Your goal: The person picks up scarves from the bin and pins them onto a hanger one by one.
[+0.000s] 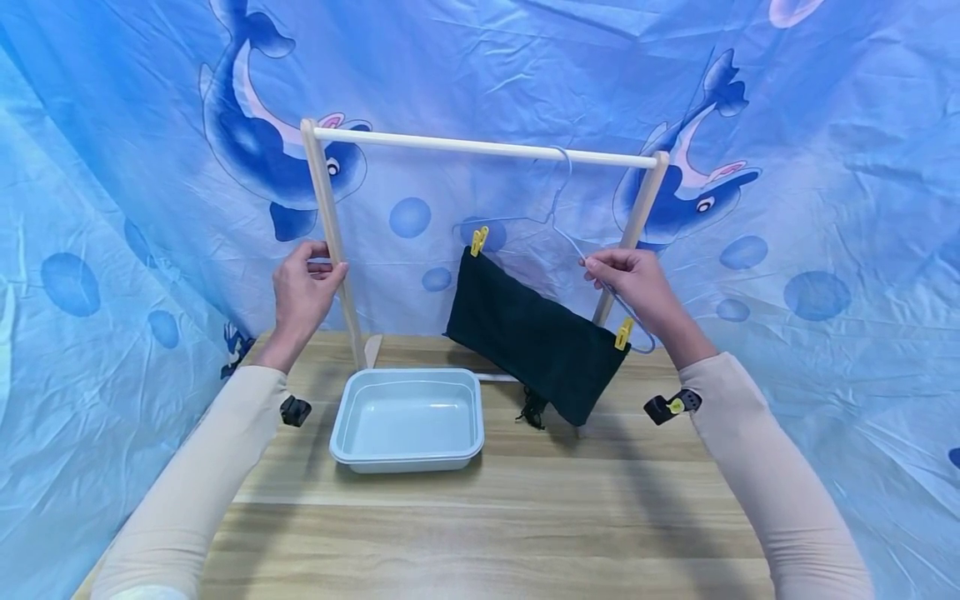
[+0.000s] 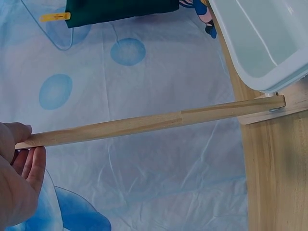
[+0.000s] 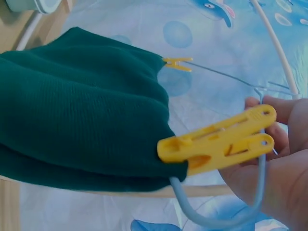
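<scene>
My left hand (image 1: 300,283) holds the left wooden post (image 1: 324,196) of a small clothes rack between thumb and fingers. On the right, my right hand (image 1: 637,283) pinches the sloping arm of a thin light-blue clothes hanger (image 1: 576,246). The hanger's hook reaches over the white rail (image 1: 465,146); firm contact is hard to tell. A dark green knitted cloth (image 3: 86,110) hangs tilted from the hanger, lower on the right. One yellow clothespin (image 1: 479,241) clips its left corner; another yellow clothespin (image 3: 216,139) clips its right corner, close to my right hand. Dark fringe shows beneath it.
A pale blue plastic basin (image 1: 408,465) stands on the wooden table (image 1: 480,533), in front of the rack's left foot. The right post (image 1: 643,204) rises just behind my right hand. A blue curtain with dolphins (image 1: 420,75) surrounds the table at the back and sides.
</scene>
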Demonstrator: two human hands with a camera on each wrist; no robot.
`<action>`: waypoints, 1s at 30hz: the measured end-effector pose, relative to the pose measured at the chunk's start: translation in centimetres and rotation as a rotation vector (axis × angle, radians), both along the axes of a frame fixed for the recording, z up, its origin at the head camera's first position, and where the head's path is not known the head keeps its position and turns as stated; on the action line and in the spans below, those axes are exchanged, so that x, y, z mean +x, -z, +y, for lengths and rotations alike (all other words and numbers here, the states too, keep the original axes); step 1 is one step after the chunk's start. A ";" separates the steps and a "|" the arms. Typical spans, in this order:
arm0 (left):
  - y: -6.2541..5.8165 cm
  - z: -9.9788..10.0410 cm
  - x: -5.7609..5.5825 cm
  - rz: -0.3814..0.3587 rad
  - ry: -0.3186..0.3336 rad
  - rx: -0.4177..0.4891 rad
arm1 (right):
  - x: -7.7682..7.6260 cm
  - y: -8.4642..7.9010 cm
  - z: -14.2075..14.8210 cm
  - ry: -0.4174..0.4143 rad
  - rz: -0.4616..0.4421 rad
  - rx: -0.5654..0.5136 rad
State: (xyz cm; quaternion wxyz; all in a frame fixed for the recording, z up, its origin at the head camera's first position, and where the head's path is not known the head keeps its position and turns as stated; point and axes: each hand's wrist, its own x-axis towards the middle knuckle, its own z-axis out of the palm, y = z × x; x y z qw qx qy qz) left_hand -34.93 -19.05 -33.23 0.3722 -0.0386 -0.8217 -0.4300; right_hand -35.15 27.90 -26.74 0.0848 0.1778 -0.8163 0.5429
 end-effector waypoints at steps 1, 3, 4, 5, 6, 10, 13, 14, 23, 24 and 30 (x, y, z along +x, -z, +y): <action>0.0 0.0 0.0 0.000 0.001 -0.001 | 0.0 -0.1 0.1 -0.008 -0.007 0.010; 0.0 0.0 -0.1 -0.001 0.001 -0.002 | 0.0 -0.2 0.4 -0.019 -0.027 0.025; 0.0 0.0 -0.1 -0.002 0.001 0.000 | 0.1 -0.3 0.5 -0.024 -0.037 0.028; 0.0 -0.1 -0.1 -0.001 0.000 0.002 | 0.1 -0.3 0.7 -0.027 -0.046 0.028; 0.0 -0.1 -0.2 0.000 0.000 0.004 | 0.2 -0.4 0.8 -0.029 -0.054 0.023; -0.1 -0.1 -0.2 0.000 0.000 0.007 | 0.7 -0.5 1.7 -0.038 -0.071 -0.018; -0.2 -0.2 -0.2 -0.005 0.003 0.007 | 1.4 -0.6 2.4 -0.038 -0.069 -0.046; -0.2 -0.2 -0.2 -0.006 0.004 0.008 | 1.7 -0.7 2.6 -0.027 -0.064 -0.049; 0.1 -0.9 0.5 -0.017 0.020 -0.002 | 5.0 -0.8 3.8 0.069 0.090 -0.048; 0.1 -1.0 0.7 -0.015 0.019 -0.006 | 5.4 -0.7 3.9 0.064 0.111 -0.038; -0.1 -0.9 2.8 0.053 -0.005 -0.053 | 8.2 0.1 3.4 0.086 0.224 0.071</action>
